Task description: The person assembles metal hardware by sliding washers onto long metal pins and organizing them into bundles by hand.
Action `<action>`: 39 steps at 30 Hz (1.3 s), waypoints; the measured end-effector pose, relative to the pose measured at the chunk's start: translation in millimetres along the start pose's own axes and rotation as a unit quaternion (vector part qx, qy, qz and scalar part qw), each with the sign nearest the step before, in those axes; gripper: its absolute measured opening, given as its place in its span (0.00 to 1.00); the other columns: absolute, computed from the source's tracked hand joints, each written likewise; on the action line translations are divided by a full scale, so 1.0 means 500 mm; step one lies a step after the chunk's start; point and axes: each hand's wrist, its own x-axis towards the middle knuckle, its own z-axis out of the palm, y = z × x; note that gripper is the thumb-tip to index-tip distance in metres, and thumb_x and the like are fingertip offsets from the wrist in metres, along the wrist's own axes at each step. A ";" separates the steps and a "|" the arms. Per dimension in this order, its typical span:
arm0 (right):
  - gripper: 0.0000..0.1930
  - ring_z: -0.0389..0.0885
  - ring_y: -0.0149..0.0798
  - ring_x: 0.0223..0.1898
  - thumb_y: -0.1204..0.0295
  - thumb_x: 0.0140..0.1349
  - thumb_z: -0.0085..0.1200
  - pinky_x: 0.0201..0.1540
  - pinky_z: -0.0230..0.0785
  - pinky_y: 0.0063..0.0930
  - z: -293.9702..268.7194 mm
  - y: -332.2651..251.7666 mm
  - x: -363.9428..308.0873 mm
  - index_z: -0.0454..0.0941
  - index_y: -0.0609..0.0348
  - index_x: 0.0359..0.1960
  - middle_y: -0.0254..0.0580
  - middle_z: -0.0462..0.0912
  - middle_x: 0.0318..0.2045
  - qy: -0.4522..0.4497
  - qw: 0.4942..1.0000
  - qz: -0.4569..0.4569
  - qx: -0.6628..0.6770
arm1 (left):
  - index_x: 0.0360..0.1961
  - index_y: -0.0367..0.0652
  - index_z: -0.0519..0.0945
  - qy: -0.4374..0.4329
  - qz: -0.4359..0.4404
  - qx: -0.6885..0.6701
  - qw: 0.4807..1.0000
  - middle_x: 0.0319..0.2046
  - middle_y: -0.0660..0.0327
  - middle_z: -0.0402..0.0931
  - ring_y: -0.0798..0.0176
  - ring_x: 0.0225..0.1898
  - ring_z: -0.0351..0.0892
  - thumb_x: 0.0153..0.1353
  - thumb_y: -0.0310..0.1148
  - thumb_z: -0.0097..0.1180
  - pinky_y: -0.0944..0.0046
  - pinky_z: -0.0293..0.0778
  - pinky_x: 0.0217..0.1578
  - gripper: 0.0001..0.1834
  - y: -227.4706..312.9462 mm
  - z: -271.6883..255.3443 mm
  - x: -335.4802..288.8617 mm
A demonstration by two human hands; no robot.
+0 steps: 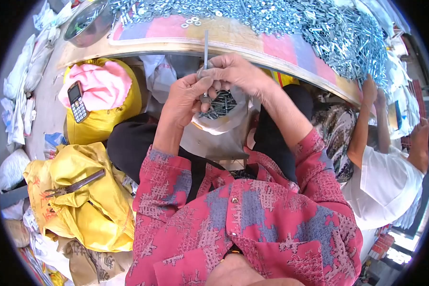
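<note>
i'm holding a bolt (206,47) upright
my left hand (188,95) and right hand (236,72) are pinching it above bagged screws (220,106)

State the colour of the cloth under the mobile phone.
The cloth is pink; it shows in the head view.

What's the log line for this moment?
left hand: on metal rod; right hand: on rod; below: bag of metal fasteners; ahead: table with loose hardware

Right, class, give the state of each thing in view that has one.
Left hand: closed on rod
Right hand: closed on rod
Rod: held
Bag: open, screws inside
Phone: lying keypad up
Bowl: uncovered
Washers: loose
Tool: lying on yellow sack
</note>
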 end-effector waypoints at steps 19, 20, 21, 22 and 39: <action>0.15 0.80 0.55 0.41 0.60 0.59 0.53 0.43 0.74 0.44 -0.082 -0.009 0.271 0.78 0.59 0.35 0.54 0.81 0.38 0.306 0.753 -0.108 -0.572 | 0.41 0.39 0.82 0.093 0.093 0.058 0.990 0.20 0.65 0.74 0.79 0.14 0.61 0.62 0.38 0.58 0.78 0.55 0.13 0.13 -0.009 -0.004 0.016; 0.15 0.80 0.55 0.41 0.60 0.59 0.53 0.43 0.74 0.44 -0.090 -0.005 0.277 0.78 0.59 0.35 0.54 0.81 0.38 0.307 0.752 -0.109 -0.574 | 0.41 0.39 0.82 0.091 0.095 0.058 0.990 0.20 0.65 0.74 0.79 0.14 0.61 0.62 0.38 0.58 0.78 0.55 0.13 0.13 -0.008 -0.003 0.017; 0.14 0.80 0.56 0.41 0.60 0.59 0.52 0.43 0.73 0.46 -0.096 0.000 0.282 0.79 0.59 0.35 0.55 0.81 0.37 0.304 0.741 -0.115 -0.587 | 0.40 0.39 0.82 0.088 0.093 0.063 0.990 0.20 0.65 0.74 0.79 0.14 0.61 0.62 0.37 0.58 0.78 0.55 0.13 0.13 -0.006 -0.004 0.017; 0.14 0.80 0.58 0.41 0.60 0.59 0.52 0.43 0.73 0.47 -0.098 0.004 0.288 0.79 0.59 0.35 0.56 0.81 0.35 0.296 0.732 -0.124 -0.600 | 0.40 0.38 0.82 0.090 0.092 0.064 0.990 0.20 0.65 0.74 0.79 0.14 0.61 0.62 0.37 0.58 0.78 0.56 0.13 0.13 -0.007 -0.008 0.015; 0.05 0.76 0.29 0.19 0.74 0.63 0.52 0.24 0.68 0.22 -0.030 0.019 0.073 0.78 0.62 0.33 0.40 0.77 0.19 0.389 0.801 -0.310 -0.333 | 0.40 0.39 0.81 -0.046 0.001 -0.039 0.998 0.20 0.67 0.73 0.79 0.12 0.57 0.61 0.35 0.58 0.78 0.50 0.11 0.12 -0.003 -0.004 0.020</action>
